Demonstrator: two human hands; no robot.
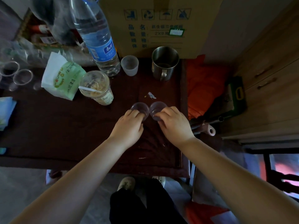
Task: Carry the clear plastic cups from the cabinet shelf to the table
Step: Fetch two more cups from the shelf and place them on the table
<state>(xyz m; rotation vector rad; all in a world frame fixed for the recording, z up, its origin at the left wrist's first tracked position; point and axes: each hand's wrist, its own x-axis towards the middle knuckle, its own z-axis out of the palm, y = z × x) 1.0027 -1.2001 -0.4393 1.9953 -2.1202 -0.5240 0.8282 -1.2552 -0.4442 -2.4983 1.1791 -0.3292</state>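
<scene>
Two small clear plastic cups stand side by side on the dark brown table (64, 126), almost touching. My left hand (127, 126) grips the left clear cup (139, 108) from its near side. My right hand (173, 123) grips the right clear cup (157, 107) the same way. Fingers cover the near rims of both cups. Whether the cup bases rest on the tabletop or hover just above it is unclear. Several more clear cups (22, 76) sit at the table's far left edge.
Behind the cups stand a steel mug (164, 63), a frosted cup (129, 65), a large water bottle (97, 38), a lidded drink cup (97, 87) and a tissue pack (63, 76). A cardboard box (158, 26) backs the table. Wooden drawers (267, 78) are at right.
</scene>
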